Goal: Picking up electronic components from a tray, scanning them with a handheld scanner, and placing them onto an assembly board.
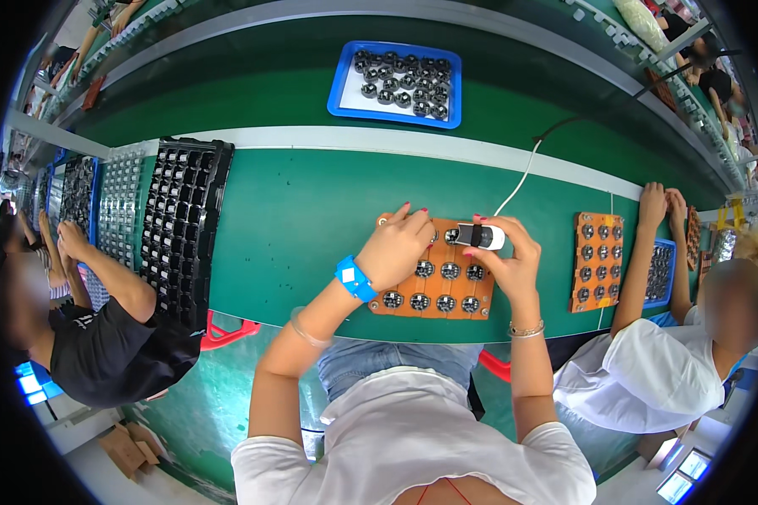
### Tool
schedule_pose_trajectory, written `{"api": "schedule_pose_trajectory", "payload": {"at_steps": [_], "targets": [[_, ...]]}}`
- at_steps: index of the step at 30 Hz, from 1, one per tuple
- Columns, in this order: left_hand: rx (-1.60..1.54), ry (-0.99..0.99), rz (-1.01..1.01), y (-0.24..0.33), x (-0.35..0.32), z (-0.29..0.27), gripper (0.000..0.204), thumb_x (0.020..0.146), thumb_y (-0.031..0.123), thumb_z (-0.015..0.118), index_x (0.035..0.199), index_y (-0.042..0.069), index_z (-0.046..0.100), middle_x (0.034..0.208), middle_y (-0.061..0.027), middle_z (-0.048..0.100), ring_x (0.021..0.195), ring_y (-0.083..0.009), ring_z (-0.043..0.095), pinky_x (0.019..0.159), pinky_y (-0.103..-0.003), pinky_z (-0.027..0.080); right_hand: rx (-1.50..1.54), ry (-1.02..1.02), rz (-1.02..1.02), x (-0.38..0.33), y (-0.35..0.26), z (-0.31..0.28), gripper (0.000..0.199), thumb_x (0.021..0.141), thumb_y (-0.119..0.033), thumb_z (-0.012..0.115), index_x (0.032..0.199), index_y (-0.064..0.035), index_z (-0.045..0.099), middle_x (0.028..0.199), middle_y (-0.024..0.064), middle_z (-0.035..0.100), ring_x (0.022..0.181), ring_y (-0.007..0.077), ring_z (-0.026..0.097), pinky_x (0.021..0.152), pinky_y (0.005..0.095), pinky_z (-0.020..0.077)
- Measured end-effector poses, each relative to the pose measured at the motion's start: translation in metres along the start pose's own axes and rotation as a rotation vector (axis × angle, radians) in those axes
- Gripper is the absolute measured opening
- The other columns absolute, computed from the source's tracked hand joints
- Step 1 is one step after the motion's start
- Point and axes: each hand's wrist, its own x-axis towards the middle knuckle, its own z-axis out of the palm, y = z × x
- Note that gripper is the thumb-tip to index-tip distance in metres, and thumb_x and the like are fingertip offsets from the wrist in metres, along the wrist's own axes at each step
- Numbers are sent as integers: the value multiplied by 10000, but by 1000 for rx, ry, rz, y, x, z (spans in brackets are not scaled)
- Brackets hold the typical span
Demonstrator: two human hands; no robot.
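Observation:
An orange-brown board (pixel 434 310) with rows of round black parts lies on the green bench in front of me. My left hand (pixel 398 248) is over its upper left part, fingers bent and close together, fingertips down by the top row; what they grip, if anything, is hidden. In my right hand (pixel 514 257), between thumb and fingers, is a small white and black handheld device (pixel 483 236). Its black end lies over a round part (pixel 452 236) in the top row. A white cable (pixel 520 178) runs down to the device and my right hand.
Beyond the white ledge sits a blue tray (pixel 335 99) of round black parts. Black compartment trays (pixel 181 227) stand at left, beside a co-worker (pixel 101 320). At right lie a second orange-brown board (pixel 598 263) and another co-worker (pixel 648 362). Red stool edges (pixel 227 331) show below the bench.

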Motion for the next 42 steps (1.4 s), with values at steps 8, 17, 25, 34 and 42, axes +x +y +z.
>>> {"api": "schedule_pose_trajectory", "payload": {"at_steps": [8,17,25,34,42], "targets": [[-25,-286,-72,-2,11,-19,199,770,16,637,942,20,539,1074,-156,568,994,-339,624,810,-451,523,23,-8,32,2,-1,1,425,627,-70,869,1005,-29,678,1007,97,721,916,191,677,808,296,529],[-267,-106,-132,-3,20,-36,137,866,60,609,966,40,516,1003,-149,502,840,-366,623,679,-452,534,86,-13,89,0,3,3,418,634,-56,864,1003,-25,670,1010,108,719,933,181,679,819,289,523],[-283,-46,36,22,21,-36,230,867,97,632,1047,50,496,1006,-135,525,874,-355,621,737,-437,529,65,-15,0,-1,-6,2,449,606,-87,892,989,-16,669,961,84,699,877,175,656,783,284,514],[-368,-37,-51,24,17,-34,384,814,139,713,1141,62,527,1071,-118,598,962,-333,629,802,-416,514,114,12,20,-11,-1,4,446,628,-83,888,1004,-8,660,976,96,692,905,190,653,812,296,515],[-35,57,86,7,21,0,427,793,155,727,1166,67,540,1089,-85,616,1005,-282,602,872,-408,480,250,163,153,-25,14,-18,486,687,-11,839,1105,-5,590,1068,132,680,1021,220,659,924,340,511]]}}
